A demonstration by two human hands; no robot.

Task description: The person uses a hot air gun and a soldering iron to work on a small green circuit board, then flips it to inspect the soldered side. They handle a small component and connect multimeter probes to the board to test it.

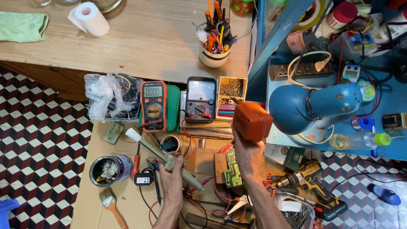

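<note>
The cardboard-covered surface (119, 215) carried the clutter, with a blue desk lamp (321, 107) to the right and a yellow cordless drill (311, 186) lying near the right forearm. The right hand (247, 150) was raised above the surface, fingers wrapped tight around the underside of an orange block-shaped battery pack (252, 120), lifted clear of everything below it. The left hand (172, 172) lay lower, curled shut about the middle of a grey-green soldering gun (166, 160) with a white tip, tilted up to the left over the surface. Just beside it stood a paint tin (110, 170), and a small brush (112, 208) lay nearer the edge
</note>
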